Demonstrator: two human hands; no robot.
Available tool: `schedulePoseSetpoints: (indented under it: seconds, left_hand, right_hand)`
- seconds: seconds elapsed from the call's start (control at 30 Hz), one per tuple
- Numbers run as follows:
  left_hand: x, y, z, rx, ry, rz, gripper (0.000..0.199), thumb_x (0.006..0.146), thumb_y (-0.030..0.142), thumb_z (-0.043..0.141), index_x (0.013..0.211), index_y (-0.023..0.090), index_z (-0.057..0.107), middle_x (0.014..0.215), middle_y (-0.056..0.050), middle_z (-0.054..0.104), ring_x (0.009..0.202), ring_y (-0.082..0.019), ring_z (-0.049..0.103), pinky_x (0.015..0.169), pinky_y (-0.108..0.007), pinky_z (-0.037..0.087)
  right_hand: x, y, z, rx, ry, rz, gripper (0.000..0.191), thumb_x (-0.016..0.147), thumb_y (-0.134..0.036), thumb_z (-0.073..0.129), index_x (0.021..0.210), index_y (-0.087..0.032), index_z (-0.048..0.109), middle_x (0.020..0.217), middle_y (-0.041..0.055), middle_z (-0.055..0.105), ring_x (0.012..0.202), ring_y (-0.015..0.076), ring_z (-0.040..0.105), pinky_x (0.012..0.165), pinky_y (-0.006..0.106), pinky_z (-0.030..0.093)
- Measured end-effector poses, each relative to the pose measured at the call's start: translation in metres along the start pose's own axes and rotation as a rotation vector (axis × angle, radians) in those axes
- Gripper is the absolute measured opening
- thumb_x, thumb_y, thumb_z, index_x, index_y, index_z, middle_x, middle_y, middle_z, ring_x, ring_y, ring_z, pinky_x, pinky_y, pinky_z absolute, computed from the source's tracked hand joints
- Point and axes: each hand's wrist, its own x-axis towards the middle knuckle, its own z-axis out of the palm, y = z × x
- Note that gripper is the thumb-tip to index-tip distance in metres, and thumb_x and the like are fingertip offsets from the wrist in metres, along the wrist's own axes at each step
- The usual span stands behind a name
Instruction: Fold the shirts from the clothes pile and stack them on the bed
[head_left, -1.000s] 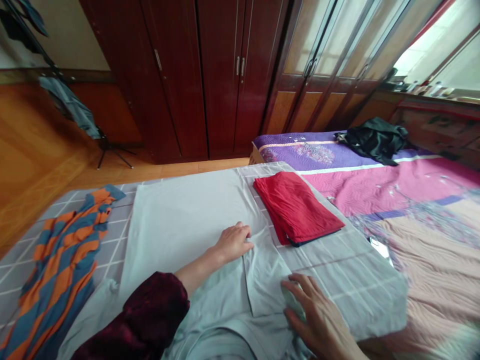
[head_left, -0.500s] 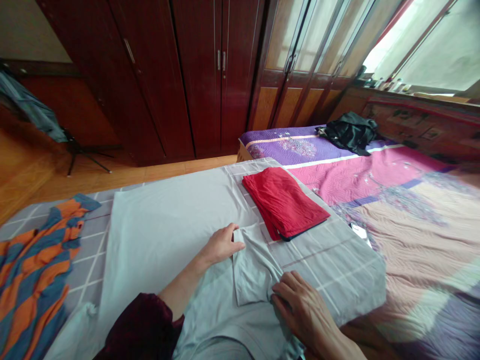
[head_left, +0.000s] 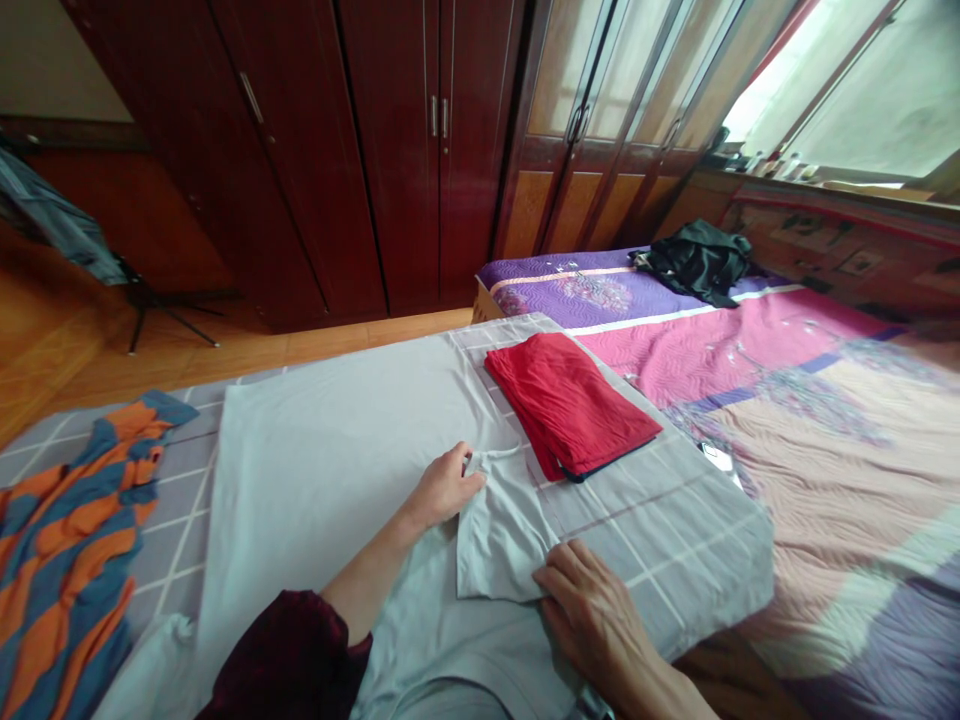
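A pale grey-green T-shirt lies spread over the checked cloth, its neckline toward me at the bottom. One sleeve is turned inward over the body, making a flat flap near the middle. My left hand pinches the far edge of this sleeve between thumb and fingers. Lower right, my right hand is closed on the shirt's side fold at the sleeve's near end; its fingertips are partly hidden. Just beyond both hands sits a folded red garment with a dark layer under its near edge.
An orange and blue striped garment lies at the left on the checked cloth. To the right is a bed with a patterned cover, holding a black garment and a phone. Dark red wardrobes stand behind.
Both hands have shifted slightly left, drawing the turned-in sleeve a little further over the shirt's body. The red garment stays in place.
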Motion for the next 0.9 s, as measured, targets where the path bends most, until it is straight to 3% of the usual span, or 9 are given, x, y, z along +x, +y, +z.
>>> schedulePoseSetpoints:
  seconds: [0.1, 0.23, 0.5, 0.77, 0.9]
  left_hand:
    - [0.0, 0.0, -0.001, -0.005, 0.004, 0.027, 0.007, 0.077, 0.016, 0.055, 0.083, 0.018, 0.055, 0.073, 0.004, 0.059, 0.07, -0.012, 0.055, 0.061, -0.019, 0.038]
    - [0.003, -0.002, -0.006, 0.034, 0.051, 0.019, 0.008, 0.08, 0.014, 0.051, 0.086, 0.017, 0.055, 0.084, 0.0, 0.063, 0.08, -0.014, 0.058, 0.068, -0.02, 0.04]
    - [0.001, -0.004, -0.007, 0.192, 0.063, -0.029, 0.004, 0.081, 0.016, 0.054, 0.08, 0.019, 0.055, 0.079, -0.001, 0.064, 0.076, -0.016, 0.06, 0.066, -0.022, 0.038]
    - [-0.001, -0.001, -0.003, 0.321, 0.106, -0.046, 0.006, 0.085, 0.017, 0.051, 0.088, 0.019, 0.055, 0.084, -0.005, 0.066, 0.083, -0.02, 0.062, 0.068, -0.025, 0.037]
    - [-0.001, -0.001, -0.004, 0.352, 0.119, -0.045, 0.008, 0.085, 0.017, 0.05, 0.091, 0.02, 0.056, 0.084, -0.005, 0.067, 0.083, -0.02, 0.062, 0.067, -0.025, 0.037]
  right_hand:
    - [0.004, -0.009, 0.004, 0.017, 0.044, -0.039, 0.018, 0.078, -0.003, 0.05, 0.077, -0.019, 0.055, 0.074, 0.0019, 0.052, 0.071, 0.0172, 0.043, 0.062, 0.028, 0.031]
    - [0.008, -0.021, 0.006, 0.003, -0.003, -0.061, 0.014, 0.082, -0.007, 0.053, 0.078, -0.02, 0.055, 0.076, 0.0019, 0.052, 0.071, 0.0172, 0.043, 0.063, 0.028, 0.032]
    - [-0.016, -0.015, 0.005, -0.038, 0.01, 0.004, 0.021, 0.078, -0.005, 0.054, 0.093, -0.019, 0.057, 0.089, 0.0056, 0.055, 0.08, 0.0202, 0.045, 0.068, 0.029, 0.039]
    - [-0.012, -0.028, 0.005, 0.027, 0.092, -0.034, 0.014, 0.087, -0.008, 0.048, 0.083, -0.019, 0.056, 0.075, 0.0023, 0.053, 0.071, 0.0165, 0.043, 0.062, 0.028, 0.031]
    - [-0.006, -0.032, 0.014, 0.007, 0.039, -0.021, 0.016, 0.083, -0.009, 0.053, 0.072, -0.02, 0.051, 0.072, 0.0005, 0.052, 0.068, 0.0156, 0.042, 0.06, 0.029, 0.027]
